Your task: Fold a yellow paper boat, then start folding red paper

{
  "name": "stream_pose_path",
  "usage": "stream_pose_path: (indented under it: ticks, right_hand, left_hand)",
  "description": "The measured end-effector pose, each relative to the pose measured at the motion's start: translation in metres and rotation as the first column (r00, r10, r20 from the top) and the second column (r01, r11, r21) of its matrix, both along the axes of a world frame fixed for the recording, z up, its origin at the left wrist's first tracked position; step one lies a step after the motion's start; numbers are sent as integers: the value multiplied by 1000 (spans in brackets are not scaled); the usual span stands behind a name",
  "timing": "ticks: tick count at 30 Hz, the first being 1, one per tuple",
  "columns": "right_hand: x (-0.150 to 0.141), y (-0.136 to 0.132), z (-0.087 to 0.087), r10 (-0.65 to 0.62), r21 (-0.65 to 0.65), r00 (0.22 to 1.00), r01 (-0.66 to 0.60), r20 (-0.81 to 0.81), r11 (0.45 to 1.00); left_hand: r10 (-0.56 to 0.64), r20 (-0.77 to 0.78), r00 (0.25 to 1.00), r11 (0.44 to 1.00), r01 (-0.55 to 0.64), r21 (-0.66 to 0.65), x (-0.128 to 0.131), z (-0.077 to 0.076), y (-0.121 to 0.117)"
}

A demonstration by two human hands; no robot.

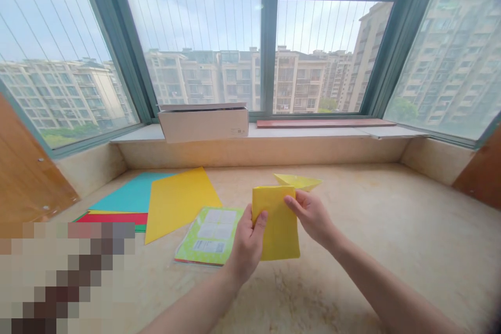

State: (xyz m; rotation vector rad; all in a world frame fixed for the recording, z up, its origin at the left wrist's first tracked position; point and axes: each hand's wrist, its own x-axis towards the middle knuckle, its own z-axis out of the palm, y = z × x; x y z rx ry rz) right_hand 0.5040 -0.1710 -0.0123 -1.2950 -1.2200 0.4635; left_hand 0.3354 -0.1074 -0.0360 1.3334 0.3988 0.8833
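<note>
A folded sheet of yellow paper [277, 229] is held up above the stone sill, its long side roughly upright. My left hand [250, 237] grips its left edge, the thumb lying across the front. At the upper right corner, my right hand [311, 214] pinches the paper between thumb and fingers. Behind the held paper lies a paler yellow folded paper piece [299, 181] with pointed ends, partly covered. Close to my left hand, a green-and-white patterned packet [207, 235] in clear wrapping lies flat; my hand hides part of its right side.
Loose sheets lie at the left: a large yellow sheet [178, 201] overlaps a blue sheet [125, 191] and a red sheet [121, 218]. A white box [203, 125] and a reddish flat board [324, 123] rest on the window ledge. Windows enclose the far side.
</note>
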Motion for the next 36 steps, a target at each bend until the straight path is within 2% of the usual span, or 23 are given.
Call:
stream_pose_path:
  ticks: [3,6,11,15,19,21,23,26,29,34,36]
  right_hand:
    - [2,-11,-7,59,-30,996,-61,-69,998]
    - [0,-18,-5,115,-54,987,-121,-109,991]
    - [-13,-24,-3,212,-68,968,-222,-134,973]
    - [-21,-27,-4,189,-55,971,-199,-144,978]
    - [-21,-28,-3,164,-56,976,-173,-143,983]
    - [-17,-28,-1,142,-54,980,-151,-140,987]
    - [-11,-29,1,121,-50,984,-128,-128,990]
    - [1,-32,4,133,-65,986,-140,-97,988]
    - [11,-36,7,162,-79,987,-162,-12,984]
    - [16,-40,13,200,-108,975,-190,97,976]
    - [17,-41,16,203,-113,971,-189,124,975]
  left_hand:
    - [-59,-25,998,997,57,-51,-1,-3,-4]
    - [-80,-38,996,996,79,-28,-6,0,-4]
    - [66,-89,994,995,-58,85,-13,7,-2]
    - [111,-97,989,984,-96,147,-15,9,-2]
    - [19,-67,998,977,-4,215,-21,14,0]
    - [-16,-26,1000,953,23,301,-26,17,2]
    - [-14,-12,1000,900,18,435,-30,19,6]
    - [2,-73,997,805,41,592,-34,19,14]
    - [-35,-140,989,731,121,672,-36,19,24]
    - [-69,-237,969,503,239,830,-41,25,36]
    - [-111,-245,963,461,268,846,-42,29,36]
